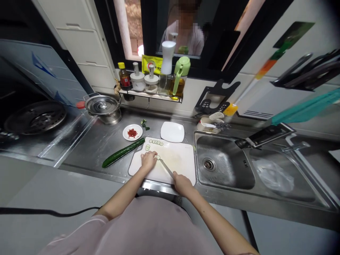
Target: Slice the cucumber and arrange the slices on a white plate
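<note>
On the white cutting board (183,152), my left hand (149,161) is bent down with its fingertips at the left edge of a thin cucumber slice (158,158). My right hand (183,183) is closed round the handle of a knife (166,167), whose tip reaches that slice. Along the board's far edge lies a row of several cucumber slices (156,142), and a small overlapping group of slices (147,147) rests nearer my left hand. A long dark green cucumber (123,153) lies on the counter, its right end at the board's corner.
Behind the board are a small plate (125,133) of chopped red pieces, green scraps (145,124) and a white rectangular plate (172,131). A sink (225,166) adjoins on the right. A lidded steel pot (103,108) stands back left, beside a shelf (151,95) of bottles and jars.
</note>
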A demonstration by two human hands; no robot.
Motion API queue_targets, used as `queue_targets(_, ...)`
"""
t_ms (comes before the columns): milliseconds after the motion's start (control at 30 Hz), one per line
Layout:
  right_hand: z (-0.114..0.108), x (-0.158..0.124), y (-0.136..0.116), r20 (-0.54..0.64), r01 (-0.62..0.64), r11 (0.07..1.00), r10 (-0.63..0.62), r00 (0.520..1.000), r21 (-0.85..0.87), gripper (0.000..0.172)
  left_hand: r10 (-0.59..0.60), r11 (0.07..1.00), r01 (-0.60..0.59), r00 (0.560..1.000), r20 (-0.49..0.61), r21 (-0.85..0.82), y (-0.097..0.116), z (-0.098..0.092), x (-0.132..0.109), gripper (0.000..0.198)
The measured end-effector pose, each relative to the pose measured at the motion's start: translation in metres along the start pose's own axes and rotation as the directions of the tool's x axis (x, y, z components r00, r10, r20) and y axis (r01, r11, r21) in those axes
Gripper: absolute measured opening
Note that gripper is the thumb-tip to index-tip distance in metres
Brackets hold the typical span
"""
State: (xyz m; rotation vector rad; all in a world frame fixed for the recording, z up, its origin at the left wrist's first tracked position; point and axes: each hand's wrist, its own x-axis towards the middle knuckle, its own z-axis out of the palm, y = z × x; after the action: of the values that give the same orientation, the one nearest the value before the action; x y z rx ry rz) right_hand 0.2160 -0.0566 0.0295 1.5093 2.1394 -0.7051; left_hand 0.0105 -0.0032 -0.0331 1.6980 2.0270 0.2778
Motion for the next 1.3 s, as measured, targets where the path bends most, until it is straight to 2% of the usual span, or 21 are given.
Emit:
queue_targets(133,0.003,-0.002,0.012,-0.022,-0.007,0.999,0.008,1.000,0.039,0.023,0.016,1.000,-0.016,1.000,0.018,0.015,0.004,-0.003,-0.001,0.022)
queue_targets(300,0.013,0.002,0.028,-0.138,-0.111,0.982,0.132,0.982,0.150,0.024,0.013,0.999,-0.013,1.000,0.009,-0.036,0.008,-0.003,0.001,0.017)
queue_targets(433,0.018,0.008,0.040,-0.170,-0.145,0.972,0.176,0.969,0.183,0.026,0.009,0.995,-0.010,1.000,-0.017,-0.098,0.007,-0.001,0.001,0.013)
queue_targets(567,0.020,0.012,0.047,-0.177,-0.173,0.967,0.207,0.962,0.190,0.029,-0.094,0.984,0.082,0.993,-0.070,-0.156,-0.006,-0.008,0.003,0.007)
queue_targets(700,0.020,0.013,0.050,-0.170,-0.194,0.962,0.227,0.959,0.190,0.029,-0.210,0.968,0.187,0.969,-0.133,-0.166,-0.025,-0.020,0.010,0.011)
queue_targets(833,0.018,0.013,0.048,-0.170,-0.189,0.966,0.219,0.961,0.175,0.029,-0.256,0.959,0.229,0.953,-0.161,-0.165,-0.035,-0.025,0.019,0.013)
queue_targets(1167,0.016,0.014,0.046,-0.144,-0.209,0.965,0.232,0.962,0.159,0.027,-0.232,0.972,0.234,0.953,-0.194,-0.008,-0.038,-0.024,0.021,0.023)
queue_targets(1300,0.018,0.016,0.045,-0.151,-0.220,0.963,0.243,0.958,0.156,0.028,-0.165,0.986,0.164,0.967,-0.194,-0.021,-0.022,-0.020,0.027,0.028)
